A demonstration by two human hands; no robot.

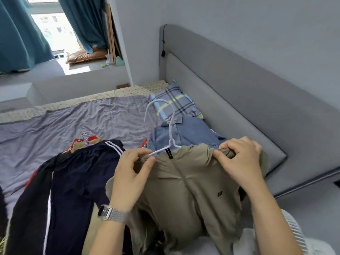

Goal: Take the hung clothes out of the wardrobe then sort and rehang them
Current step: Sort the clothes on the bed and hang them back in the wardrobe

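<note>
Khaki shirt point(193, 190) was pinched at both shoulders by left hand point(132, 172) & right hand point(241, 159); the white hanger point(170, 133) arms needed seating evenly inside the collar, w/o stretching.

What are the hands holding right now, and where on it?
Both grip the khaki shirt at its shoulders: left hand at the left shoulder over the white hanger, right hand bunching the right shoulder.
</note>
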